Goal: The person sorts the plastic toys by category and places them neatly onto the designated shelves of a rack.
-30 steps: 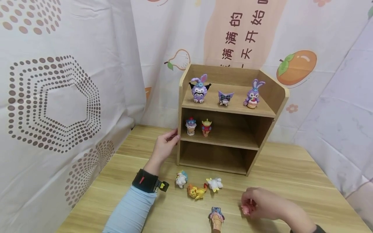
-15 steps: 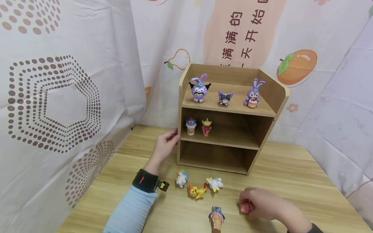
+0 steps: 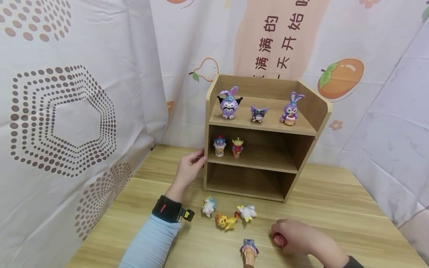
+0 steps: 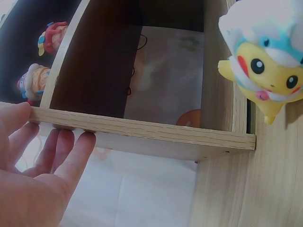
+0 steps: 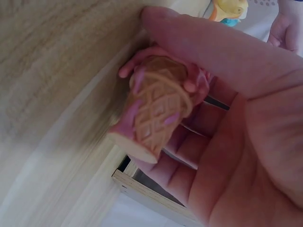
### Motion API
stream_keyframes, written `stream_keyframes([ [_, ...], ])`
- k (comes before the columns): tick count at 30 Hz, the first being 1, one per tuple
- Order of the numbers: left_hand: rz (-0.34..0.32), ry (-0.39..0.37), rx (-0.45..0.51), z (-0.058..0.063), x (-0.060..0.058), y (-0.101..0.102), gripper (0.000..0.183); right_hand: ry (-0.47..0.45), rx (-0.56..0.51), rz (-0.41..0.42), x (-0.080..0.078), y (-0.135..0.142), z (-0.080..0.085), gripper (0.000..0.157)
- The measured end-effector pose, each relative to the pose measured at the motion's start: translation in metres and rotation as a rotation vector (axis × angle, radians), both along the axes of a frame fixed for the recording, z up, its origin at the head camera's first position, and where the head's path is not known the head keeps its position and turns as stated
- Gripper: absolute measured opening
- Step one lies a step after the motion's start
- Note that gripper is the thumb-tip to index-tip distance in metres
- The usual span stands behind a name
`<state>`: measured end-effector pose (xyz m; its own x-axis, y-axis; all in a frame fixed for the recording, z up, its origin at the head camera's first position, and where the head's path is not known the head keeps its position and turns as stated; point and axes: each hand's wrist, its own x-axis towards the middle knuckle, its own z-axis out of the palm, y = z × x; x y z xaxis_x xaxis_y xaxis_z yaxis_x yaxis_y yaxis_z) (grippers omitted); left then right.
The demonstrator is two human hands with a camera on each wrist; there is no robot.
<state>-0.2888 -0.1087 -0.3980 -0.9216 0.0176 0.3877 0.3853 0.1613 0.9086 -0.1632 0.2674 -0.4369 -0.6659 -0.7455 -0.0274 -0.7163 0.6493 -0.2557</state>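
My left hand [image 3: 189,169] touches the left side panel of a wooden shelf unit [image 3: 254,128]; its fingertips rest at the panel's front edge and outer face in the left wrist view. Low over the table, my right hand [image 3: 295,236] holds a pink figurine [image 5: 158,106] with a waffle-cone base between thumb and fingers; its upper part is mostly hidden. Left of that hand lies a blue figurine on a cone [image 3: 249,253]. Farther back lie a yellow-orange figurine [image 3: 226,220], a white-and-yellow one [image 3: 247,212] and a white-and-blue one [image 3: 209,207].
On the top shelf stand a purple figurine with black horns [image 3: 229,106], a small purple one [image 3: 258,113] and a purple rabbit [image 3: 289,111]. The middle shelf bears two cone figurines [image 3: 219,146] at its left. Printed curtains [image 3: 181,44] hang behind.
My right hand has shifted slightly left with the pink figurine, which has turned in its fingers. The left hand stays at the shelf panel.
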Motion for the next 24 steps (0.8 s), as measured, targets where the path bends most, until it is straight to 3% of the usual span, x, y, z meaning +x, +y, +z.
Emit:
stream_keyframes([
  [5,0.008,-0.012,-0.009,-0.0004,0.0,0.0003,0.042,-0.006,-0.011,-0.001,-0.0003,-0.0001,-0.0015,0.034],
  [12,0.0,-0.004,0.004,-0.001,-0.0006,0.0001,0.042,0.063,-0.103,0.058,-0.0025,-0.0007,-0.0002,0.035],
  [24,0.007,0.008,-0.018,-0.0028,-0.0019,-0.0009,0.04,0.158,-0.213,0.083,-0.0078,0.0006,0.0058,0.039],
])
